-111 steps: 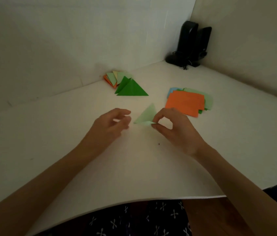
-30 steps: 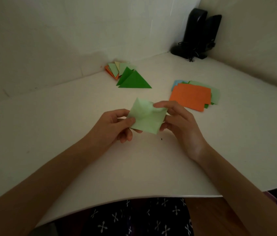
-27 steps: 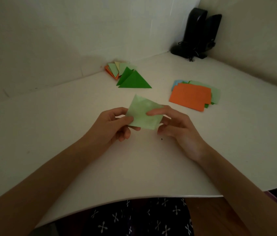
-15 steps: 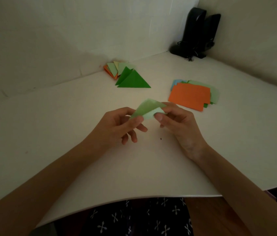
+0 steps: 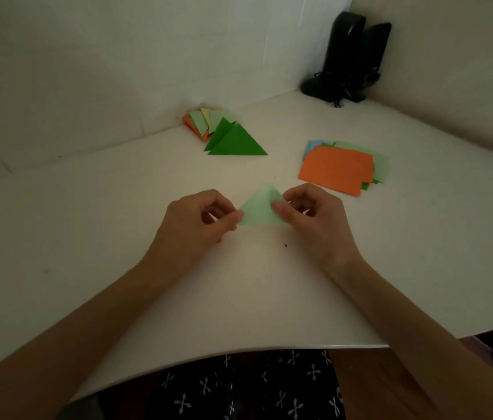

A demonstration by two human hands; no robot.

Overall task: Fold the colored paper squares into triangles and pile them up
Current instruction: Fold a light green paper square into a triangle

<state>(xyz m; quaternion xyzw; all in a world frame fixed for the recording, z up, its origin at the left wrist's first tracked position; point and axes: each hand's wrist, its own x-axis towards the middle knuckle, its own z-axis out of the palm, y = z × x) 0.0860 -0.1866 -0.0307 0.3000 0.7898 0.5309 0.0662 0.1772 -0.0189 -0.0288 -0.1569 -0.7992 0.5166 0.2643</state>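
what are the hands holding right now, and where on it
A light green paper triangle, pinched at its two lower corners: the left hand holds the left corner and the right hand holds the right corner.

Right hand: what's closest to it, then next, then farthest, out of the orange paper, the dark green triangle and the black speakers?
1. Orange paper, just past the right hand, which pinches the pale triangle; a little to its right.
2. Dark green triangle, farther back, to the left.
3. Black speakers, in the far corner.
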